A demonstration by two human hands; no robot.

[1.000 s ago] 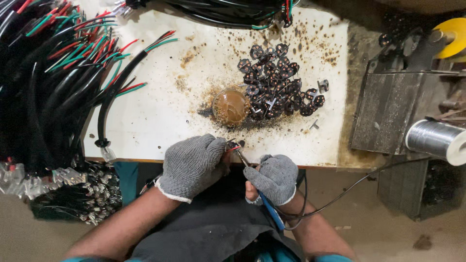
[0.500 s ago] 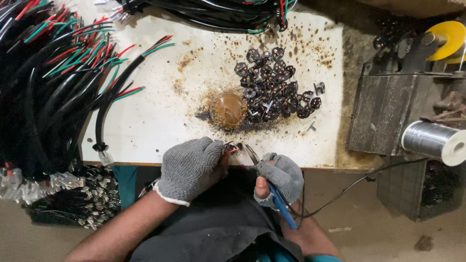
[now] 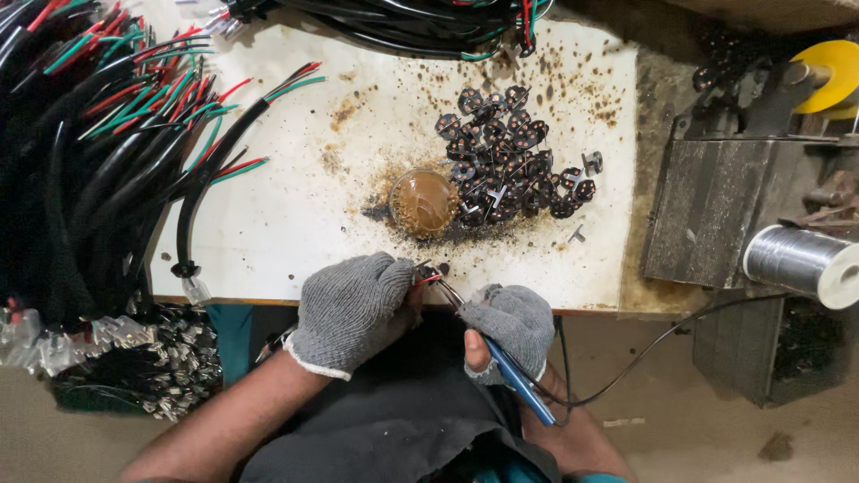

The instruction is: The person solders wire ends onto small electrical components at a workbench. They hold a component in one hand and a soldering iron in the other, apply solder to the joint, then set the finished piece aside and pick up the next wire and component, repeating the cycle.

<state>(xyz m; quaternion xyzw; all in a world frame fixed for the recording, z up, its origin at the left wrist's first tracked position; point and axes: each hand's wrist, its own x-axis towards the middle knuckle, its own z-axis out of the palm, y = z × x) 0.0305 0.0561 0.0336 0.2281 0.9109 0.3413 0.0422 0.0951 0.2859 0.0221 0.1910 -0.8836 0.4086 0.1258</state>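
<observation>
My left hand, in a grey knit glove, is closed around a small black connector part with red wire at the near table edge. My right hand, also gloved, grips a blue-handled soldering iron; its metal tip points up-left and meets the part beside my left fingers. A black cord trails from the iron to the right. Just beyond my hands sits a round tin of brown flux next to a pile of small black round connector pieces.
A stained white board covers the table. Bundles of black cables with red and green wires fill the left side, more at the top. A spool of solder wire, a metal block and a yellow reel stand right.
My right hand has shifted slightly right and lower, with the iron's tip still at the part held by my left hand. The view has drifted a little.
</observation>
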